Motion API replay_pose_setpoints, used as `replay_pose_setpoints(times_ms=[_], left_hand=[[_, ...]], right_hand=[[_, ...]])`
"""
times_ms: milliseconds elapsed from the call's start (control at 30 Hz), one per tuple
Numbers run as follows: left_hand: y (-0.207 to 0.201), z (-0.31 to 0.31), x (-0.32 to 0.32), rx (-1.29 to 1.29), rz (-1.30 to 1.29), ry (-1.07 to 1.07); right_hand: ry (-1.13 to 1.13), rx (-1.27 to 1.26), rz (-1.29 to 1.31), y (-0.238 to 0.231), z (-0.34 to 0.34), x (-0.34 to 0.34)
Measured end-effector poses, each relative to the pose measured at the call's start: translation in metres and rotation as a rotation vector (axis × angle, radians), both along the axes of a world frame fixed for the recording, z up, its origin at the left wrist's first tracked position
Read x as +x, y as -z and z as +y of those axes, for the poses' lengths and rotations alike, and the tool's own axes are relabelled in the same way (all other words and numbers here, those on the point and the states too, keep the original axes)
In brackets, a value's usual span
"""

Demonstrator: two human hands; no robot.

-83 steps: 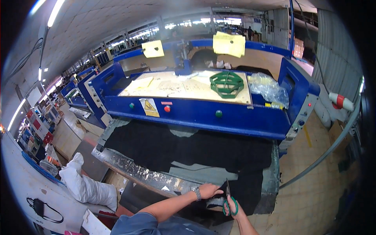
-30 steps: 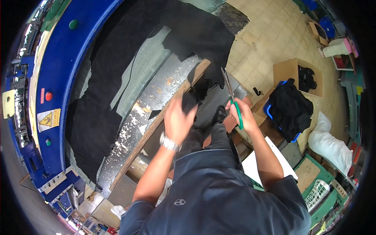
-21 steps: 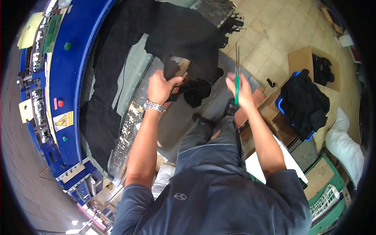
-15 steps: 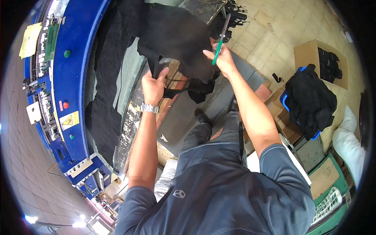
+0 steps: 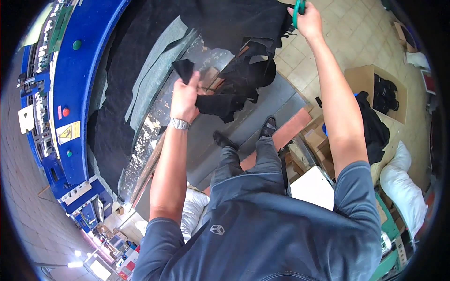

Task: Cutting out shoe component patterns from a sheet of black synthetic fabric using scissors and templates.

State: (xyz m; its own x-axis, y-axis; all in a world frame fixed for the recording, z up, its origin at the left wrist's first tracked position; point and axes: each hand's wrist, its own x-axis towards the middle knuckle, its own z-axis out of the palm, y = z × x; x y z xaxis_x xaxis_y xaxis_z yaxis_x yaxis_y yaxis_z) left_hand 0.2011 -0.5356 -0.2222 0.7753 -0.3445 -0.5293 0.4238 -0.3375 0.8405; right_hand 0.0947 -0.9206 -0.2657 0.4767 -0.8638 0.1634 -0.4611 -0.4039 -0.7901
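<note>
My left hand [image 5: 184, 99], a metal watch at its wrist, is closed on a black scrap of fabric or leather [image 5: 220, 104]. One end of the scrap sticks up past my thumb, and the rest hangs in ragged strips over the table's near edge. Far out at the upper right, my right hand [image 5: 309, 22] grips the green handles of a pair of scissors [image 5: 298, 13]; their blades are out of sight. Beside the scissors lies the edge of a large black sheet [image 5: 234, 21], which spreads across the worktable [image 5: 154, 133].
A blue machine beam [image 5: 84, 84] with buttons runs along the left. Grey-green strips [image 5: 157, 65] lie on the table. On the right are a cardboard box [image 5: 363, 77] of black items, a heap of black cloth [image 5: 375, 133] and a white sack [image 5: 401, 182]. My feet stand on a grey platform [image 5: 201, 161].
My right hand has swung up and away to the right with the scissors. My left hand has dropped slightly, still holding black material. The large sheet has shifted away, showing more of the tabletop.
</note>
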Motion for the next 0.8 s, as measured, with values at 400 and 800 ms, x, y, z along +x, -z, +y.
replay_pose_setpoints(times_ms=[400,800], left_hand=[[-0.011,-0.09,-0.054,0.229,-0.173,0.828],[0.179,0.021,-0.063,0.396,-0.242,0.564]], right_hand=[[0.038,-0.028,-0.091,0.004,-0.016,0.012],[-0.27,-0.067,-0.056,0.048,-0.019,-0.019]])
